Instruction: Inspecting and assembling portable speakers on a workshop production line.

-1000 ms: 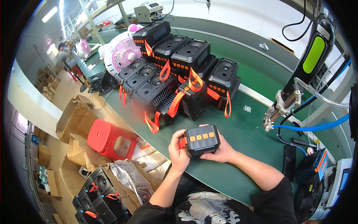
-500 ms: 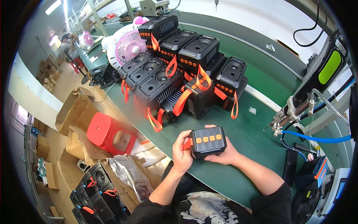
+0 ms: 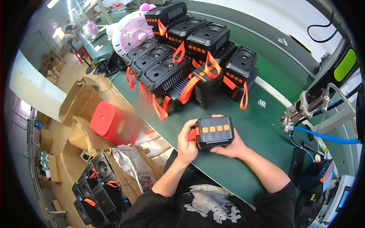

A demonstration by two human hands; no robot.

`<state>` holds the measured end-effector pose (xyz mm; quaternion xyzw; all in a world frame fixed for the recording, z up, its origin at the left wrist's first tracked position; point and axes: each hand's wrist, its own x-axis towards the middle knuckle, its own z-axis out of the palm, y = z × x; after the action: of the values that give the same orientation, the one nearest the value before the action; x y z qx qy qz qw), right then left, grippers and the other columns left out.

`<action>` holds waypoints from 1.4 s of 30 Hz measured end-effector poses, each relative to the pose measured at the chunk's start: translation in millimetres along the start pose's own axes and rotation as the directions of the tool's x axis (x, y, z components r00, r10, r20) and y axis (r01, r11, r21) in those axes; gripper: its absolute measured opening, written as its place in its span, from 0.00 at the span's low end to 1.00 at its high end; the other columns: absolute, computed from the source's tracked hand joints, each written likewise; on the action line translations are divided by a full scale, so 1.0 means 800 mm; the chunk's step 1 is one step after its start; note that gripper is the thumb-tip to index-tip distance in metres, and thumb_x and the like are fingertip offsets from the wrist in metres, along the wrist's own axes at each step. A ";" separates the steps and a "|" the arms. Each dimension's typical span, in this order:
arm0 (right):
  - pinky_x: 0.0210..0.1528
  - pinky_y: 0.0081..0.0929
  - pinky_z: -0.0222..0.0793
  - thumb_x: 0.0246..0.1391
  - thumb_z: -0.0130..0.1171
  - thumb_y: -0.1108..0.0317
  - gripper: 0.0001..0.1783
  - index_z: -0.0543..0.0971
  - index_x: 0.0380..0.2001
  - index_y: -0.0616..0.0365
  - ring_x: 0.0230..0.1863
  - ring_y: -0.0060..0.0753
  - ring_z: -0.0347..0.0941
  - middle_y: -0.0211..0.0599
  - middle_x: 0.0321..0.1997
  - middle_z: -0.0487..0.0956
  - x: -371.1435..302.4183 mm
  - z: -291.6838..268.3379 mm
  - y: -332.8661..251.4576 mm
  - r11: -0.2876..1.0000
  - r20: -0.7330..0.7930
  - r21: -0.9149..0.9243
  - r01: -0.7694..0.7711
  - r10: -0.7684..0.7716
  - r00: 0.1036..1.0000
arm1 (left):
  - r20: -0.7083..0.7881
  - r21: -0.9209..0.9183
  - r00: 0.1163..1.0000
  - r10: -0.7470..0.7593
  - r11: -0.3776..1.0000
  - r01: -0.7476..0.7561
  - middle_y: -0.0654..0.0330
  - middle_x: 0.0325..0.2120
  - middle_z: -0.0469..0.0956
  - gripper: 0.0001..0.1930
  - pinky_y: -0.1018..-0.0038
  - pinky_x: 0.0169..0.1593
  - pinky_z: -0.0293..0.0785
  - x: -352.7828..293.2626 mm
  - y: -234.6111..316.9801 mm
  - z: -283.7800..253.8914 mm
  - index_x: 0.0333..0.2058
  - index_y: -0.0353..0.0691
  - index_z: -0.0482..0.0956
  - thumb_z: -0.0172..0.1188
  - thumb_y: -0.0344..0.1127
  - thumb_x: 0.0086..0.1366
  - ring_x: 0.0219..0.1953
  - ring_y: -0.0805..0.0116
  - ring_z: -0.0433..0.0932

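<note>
Between my two hands is a small black speaker (image 3: 216, 137) with a row of orange buttons facing up, held just above the green table near its front edge. My left hand (image 3: 187, 146) is closed on its left end, where an orange strap (image 3: 193, 133) sticks out beside the fingers. My right hand (image 3: 236, 146) grips the right end, thumb along the near lower edge; its other fingers are mostly hidden behind the case. Beyond my hands stands a stack of similar black speakers (image 3: 163, 72) with orange straps hanging down.
A pink and white fan (image 3: 133, 32) stands behind the stack. At right are a metal dispensing nozzle (image 3: 291, 118) with a blue hose (image 3: 323, 137) and small screws (image 3: 261, 103) in a pile. Left of the table are a red stool (image 3: 108, 119) and a carton of speaker parts (image 3: 100, 190).
The view has tipped slightly, so the stack and table sit higher and further right. Both hands still hold the speaker, in nearly the same pose.
</note>
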<state>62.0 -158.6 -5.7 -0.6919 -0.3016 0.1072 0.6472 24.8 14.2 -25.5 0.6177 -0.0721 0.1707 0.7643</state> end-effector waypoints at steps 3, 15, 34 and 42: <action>0.58 0.35 0.63 0.33 0.76 0.61 0.53 0.56 0.61 0.57 0.57 0.42 0.69 0.44 0.54 0.71 0.000 0.000 0.001 1.000 -0.005 -0.027 0.015 -0.015 1.000 | 0.007 0.038 1.000 0.028 0.999 -0.028 0.56 0.39 0.73 0.24 0.78 0.49 0.67 0.002 0.001 0.001 0.45 0.30 0.70 0.38 0.16 0.47 0.41 0.69 0.73; 0.58 0.35 0.63 0.33 0.76 0.60 0.53 0.56 0.60 0.58 0.57 0.44 0.69 0.45 0.55 0.69 0.002 -0.004 -0.001 0.998 0.026 -0.055 0.021 -0.020 0.999 | 0.033 0.025 0.999 0.034 0.999 -0.035 0.55 0.43 0.73 0.22 0.75 0.52 0.67 0.002 0.009 0.001 0.46 0.30 0.70 0.41 0.15 0.50 0.45 0.69 0.73; 0.58 0.36 0.63 0.33 0.75 0.58 0.53 0.56 0.61 0.58 0.58 0.47 0.67 0.45 0.58 0.67 0.001 -0.007 -0.007 0.998 0.061 -0.066 0.008 -0.004 0.998 | 0.021 0.031 1.000 -0.006 1.000 0.005 0.55 0.45 0.72 0.17 0.75 0.53 0.65 0.000 0.005 -0.003 0.45 0.31 0.70 0.45 0.19 0.54 0.47 0.69 0.71; 0.58 0.37 0.63 0.33 0.75 0.59 0.53 0.56 0.61 0.57 0.57 0.48 0.67 0.45 0.57 0.68 0.002 -0.006 -0.006 0.990 0.033 -0.127 0.065 -0.061 0.998 | 0.023 0.033 1.000 0.017 0.999 -0.018 0.55 0.45 0.72 0.16 0.75 0.54 0.65 0.000 0.007 -0.002 0.45 0.31 0.70 0.46 0.20 0.56 0.47 0.69 0.71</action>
<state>64.1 -161.7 0.1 -0.7206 -0.3389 0.0771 0.6000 22.6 16.4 -21.0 0.6314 -0.0833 0.1718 0.7516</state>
